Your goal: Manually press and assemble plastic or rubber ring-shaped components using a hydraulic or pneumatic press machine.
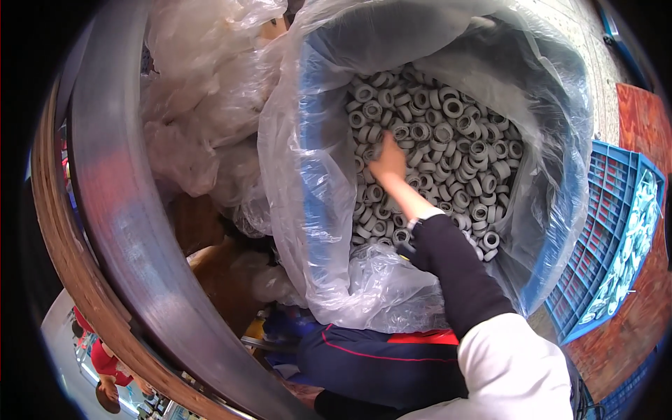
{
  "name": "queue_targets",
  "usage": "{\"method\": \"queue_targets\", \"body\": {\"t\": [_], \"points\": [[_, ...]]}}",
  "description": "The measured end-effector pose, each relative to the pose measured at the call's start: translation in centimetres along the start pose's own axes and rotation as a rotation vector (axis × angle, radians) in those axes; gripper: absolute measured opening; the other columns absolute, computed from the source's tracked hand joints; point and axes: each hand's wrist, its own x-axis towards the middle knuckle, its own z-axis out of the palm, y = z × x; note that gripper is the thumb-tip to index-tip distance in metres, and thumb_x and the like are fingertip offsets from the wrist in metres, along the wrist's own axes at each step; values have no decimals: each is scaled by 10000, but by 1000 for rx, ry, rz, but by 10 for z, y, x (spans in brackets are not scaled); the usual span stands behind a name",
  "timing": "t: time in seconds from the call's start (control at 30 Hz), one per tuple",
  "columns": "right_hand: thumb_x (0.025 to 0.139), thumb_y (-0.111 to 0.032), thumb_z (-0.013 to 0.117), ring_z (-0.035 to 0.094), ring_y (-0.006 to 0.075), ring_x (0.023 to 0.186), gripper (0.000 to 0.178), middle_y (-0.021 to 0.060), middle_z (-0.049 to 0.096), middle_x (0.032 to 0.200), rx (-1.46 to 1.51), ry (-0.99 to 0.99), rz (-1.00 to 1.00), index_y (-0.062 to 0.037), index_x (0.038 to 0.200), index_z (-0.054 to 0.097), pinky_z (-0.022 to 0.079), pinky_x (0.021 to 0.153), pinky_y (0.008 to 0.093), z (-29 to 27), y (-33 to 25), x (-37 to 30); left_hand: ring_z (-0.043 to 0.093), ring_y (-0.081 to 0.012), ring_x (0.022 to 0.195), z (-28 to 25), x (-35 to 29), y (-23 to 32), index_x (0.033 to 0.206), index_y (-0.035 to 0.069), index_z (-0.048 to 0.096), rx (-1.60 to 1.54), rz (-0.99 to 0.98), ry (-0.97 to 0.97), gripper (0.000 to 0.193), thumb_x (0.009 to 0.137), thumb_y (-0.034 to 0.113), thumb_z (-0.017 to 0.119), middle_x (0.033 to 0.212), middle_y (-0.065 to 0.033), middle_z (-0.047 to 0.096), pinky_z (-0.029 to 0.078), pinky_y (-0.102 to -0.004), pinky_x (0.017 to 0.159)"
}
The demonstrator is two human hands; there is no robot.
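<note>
My right hand (388, 161) reaches, palm down, into a plastic-lined container, seen from above. The grey rings (458, 150) lie in a loose heap on the container's floor, tilted in all directions, many with their round openings facing up. My fingers bend down over the left part of this heap, partly spread at the thumb side; their tips are blurred among the rings, and I cannot tell whether they have hold of one. My left hand lies outside the view, so I cannot tell its state.

A clear plastic liner (395, 283) drapes over the container's rim and bunches at the side nearest me; the blue wall (553, 255) shows through it. A dark sleeve (469, 273) covers my right forearm, with a white sleeve (518, 357) above it toward the elbow. My dark trousers (378, 357), marked by a thin red line, appear below the container.

To the right, a blue lattice crate (593, 224) holds pale turquoise pieces (616, 269), beside a reddish-brown board (640, 115). To the left lie crumpled clear plastic bags (210, 91), then a smooth grey band (115, 154) and a wooden edge (73, 224), both bent by the lens. Another person (105, 360), in red, appears at lower left.
</note>
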Motion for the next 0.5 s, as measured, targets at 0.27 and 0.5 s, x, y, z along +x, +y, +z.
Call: {"method": "queue_targets", "body": {"t": [0.27, 0.5], "points": [[585, -12, 671, 504, 389, 984, 498, 161, 467, 1200, -403, 42, -188, -65, 1067, 559, 454, 831, 408, -107, 85, 53, -147, -522, 1289, 3, -5, -1, 1395, 162, -181, 3, -24, 50, 1196, 659, 242, 757, 1367, -348, -258, 44, -618, 1009], [663, -74, 673, 495, 380, 1024, 517, 132, 486, 1176, -567, -134, 17, -86, 1152, 504, 482, 797, 420, -89, 69, 76, -199, -511, 1284, -3, 12, 6, 1400, 229, -194, -33, 17, 44, 1185, 676, 241, 744, 1380, -321, -267, -11, -650, 985]]}}
